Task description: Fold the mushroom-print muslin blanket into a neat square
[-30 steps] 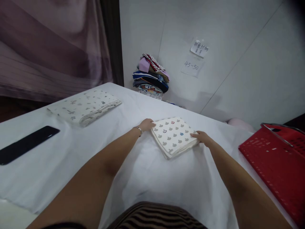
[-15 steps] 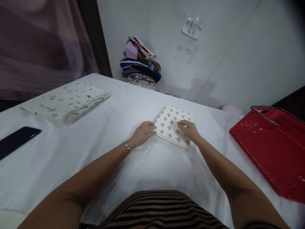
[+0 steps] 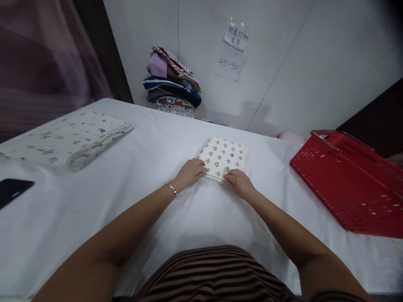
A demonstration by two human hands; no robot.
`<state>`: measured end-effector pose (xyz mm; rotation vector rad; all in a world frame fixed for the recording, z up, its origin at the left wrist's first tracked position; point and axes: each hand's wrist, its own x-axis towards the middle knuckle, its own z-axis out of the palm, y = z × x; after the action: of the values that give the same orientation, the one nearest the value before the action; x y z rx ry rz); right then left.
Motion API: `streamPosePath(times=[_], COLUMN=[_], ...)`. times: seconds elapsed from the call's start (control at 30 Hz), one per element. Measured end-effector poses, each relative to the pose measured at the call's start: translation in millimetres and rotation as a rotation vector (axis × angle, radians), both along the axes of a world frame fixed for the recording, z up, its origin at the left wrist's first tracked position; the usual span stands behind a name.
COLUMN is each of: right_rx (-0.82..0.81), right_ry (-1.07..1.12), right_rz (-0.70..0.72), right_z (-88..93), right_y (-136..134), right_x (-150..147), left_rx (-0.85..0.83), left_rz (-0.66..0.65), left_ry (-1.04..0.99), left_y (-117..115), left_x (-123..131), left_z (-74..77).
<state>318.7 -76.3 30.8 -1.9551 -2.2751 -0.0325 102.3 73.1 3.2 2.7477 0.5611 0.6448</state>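
Note:
A small folded cloth (image 3: 225, 155), off-white with grey, red and blue mushroom-like motifs, lies flat on the white-covered table (image 3: 201, 218). At its near left corner, my left hand (image 3: 191, 172) is closed, fingers on top and thumb by the lower edge. My right hand (image 3: 239, 183) pinches the near edge towards the right corner, its fingertips bent over the layers. A silver bracelet (image 3: 172, 189) circles the left wrist.
To the left lies a larger folded patterned cloth (image 3: 63, 140), with a dark phone (image 3: 14, 191) nearer me. A red basket (image 3: 349, 180) with a metal handle stands right. Behind the table is a stack of folded textiles (image 3: 173, 79); paper notes (image 3: 231, 65) hang on the wall.
My right hand has moved from the cloth's top towards me, onto its near edge. My left hand stays at the left corner. The view has shifted slightly right.

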Motion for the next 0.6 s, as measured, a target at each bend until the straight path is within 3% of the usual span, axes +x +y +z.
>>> streamPosePath(times=[0.3, 0.6], right_rx=[0.135, 0.197], right_ry=[-0.061, -0.063], right_rz=[0.033, 0.145], right_z=[-7.1, -15.8], right_y=[-5.3, -9.5], right_x=[-1.6, 0.0], left_rx=[0.090, 0.143], left_rz=[-0.042, -0.116], left_ry=[-0.114, -0.025], left_y=[-7.1, -2.8], left_x=[-1.1, -4.4], left_z=[-1.4, -3.4])
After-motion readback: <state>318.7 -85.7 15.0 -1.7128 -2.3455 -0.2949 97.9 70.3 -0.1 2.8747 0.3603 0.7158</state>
